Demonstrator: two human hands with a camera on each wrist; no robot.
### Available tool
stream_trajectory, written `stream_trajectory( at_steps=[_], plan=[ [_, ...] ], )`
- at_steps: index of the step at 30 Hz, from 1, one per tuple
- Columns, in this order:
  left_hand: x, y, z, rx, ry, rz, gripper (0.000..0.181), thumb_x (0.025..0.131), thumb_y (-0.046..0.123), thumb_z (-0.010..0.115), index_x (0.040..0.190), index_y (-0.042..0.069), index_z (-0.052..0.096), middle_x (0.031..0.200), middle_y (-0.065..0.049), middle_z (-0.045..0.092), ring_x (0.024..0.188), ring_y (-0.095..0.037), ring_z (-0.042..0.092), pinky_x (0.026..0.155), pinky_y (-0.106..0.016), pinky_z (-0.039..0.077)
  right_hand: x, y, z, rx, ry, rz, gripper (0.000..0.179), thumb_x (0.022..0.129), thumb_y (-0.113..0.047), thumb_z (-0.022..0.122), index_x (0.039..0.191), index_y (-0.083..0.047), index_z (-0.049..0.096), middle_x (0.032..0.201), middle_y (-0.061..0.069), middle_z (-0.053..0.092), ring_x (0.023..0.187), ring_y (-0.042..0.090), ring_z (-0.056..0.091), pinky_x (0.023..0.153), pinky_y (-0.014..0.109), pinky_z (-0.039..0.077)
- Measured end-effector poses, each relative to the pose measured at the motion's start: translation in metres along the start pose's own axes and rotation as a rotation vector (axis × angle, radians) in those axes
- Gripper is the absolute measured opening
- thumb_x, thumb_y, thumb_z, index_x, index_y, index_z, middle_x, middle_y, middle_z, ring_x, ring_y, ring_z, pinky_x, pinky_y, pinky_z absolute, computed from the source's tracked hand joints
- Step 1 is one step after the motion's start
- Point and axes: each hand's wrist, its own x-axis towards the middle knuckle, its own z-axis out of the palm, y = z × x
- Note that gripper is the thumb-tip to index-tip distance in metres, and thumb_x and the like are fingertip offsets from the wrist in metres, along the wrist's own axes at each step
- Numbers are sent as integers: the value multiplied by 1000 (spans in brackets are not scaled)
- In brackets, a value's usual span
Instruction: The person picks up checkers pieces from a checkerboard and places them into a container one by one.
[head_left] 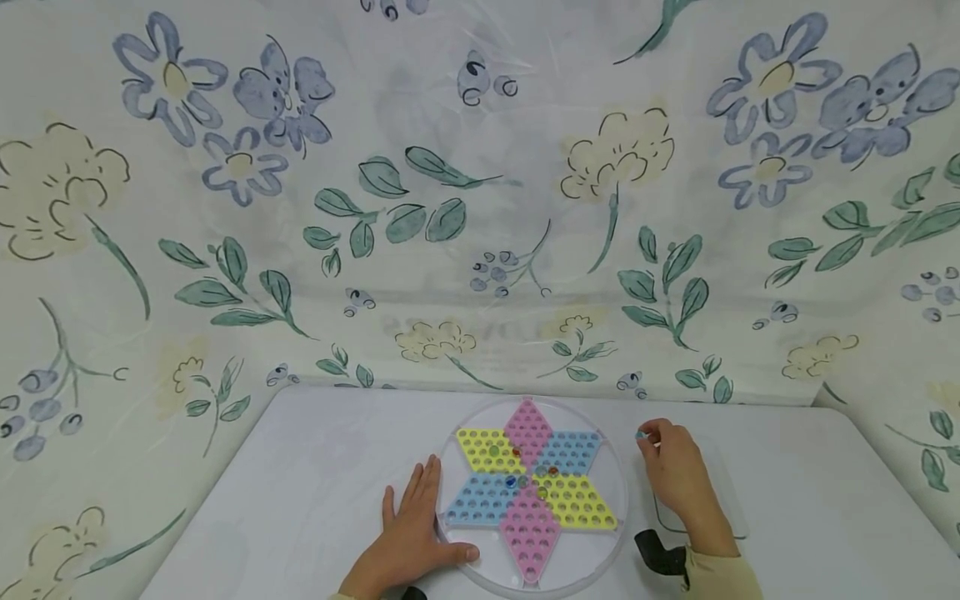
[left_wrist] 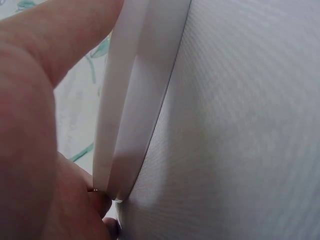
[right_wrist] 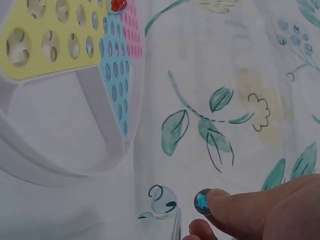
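A round white Chinese checkers board point(head_left: 529, 533) lies on the table, with a star of pink, yellow and blue points full of holes. Fingers straight, my left hand point(head_left: 408, 533) rests against the board's left side, the thumb over the lower left rim. In the left wrist view, the hand touches the white rim point(left_wrist: 120, 125). My right hand point(head_left: 675, 467) is right of the board, pinching a marble point(right_wrist: 202, 201) with blue inside between thumb and finger. Around the star's centre sit several marbles, including a blue one point(head_left: 511, 482) and a red one point(head_left: 517, 452).
Under and beside my right hand lies a clear container point(head_left: 738, 508) with a dark outline; its contents are hidden. A white table point(head_left: 322, 467) carries the board. Floral cloth point(head_left: 465, 317) stands behind and at both sides. Black wrist gear point(head_left: 660, 553) sits by the right sleeve.
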Motion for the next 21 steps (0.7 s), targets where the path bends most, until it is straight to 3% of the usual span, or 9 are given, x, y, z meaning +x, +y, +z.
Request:
stream_trajectory(
  at_steps=[21],
  plan=[
    [1,1,0,-10,0,-5,136,66,62,85,157,-8,13,165,-26,13,151,-46,4,110,-71,-12,2,6,3,-81,17,64,19,98,1,54,110,15,58,93,25,60,86,36,59,72,50,53]
  ],
)
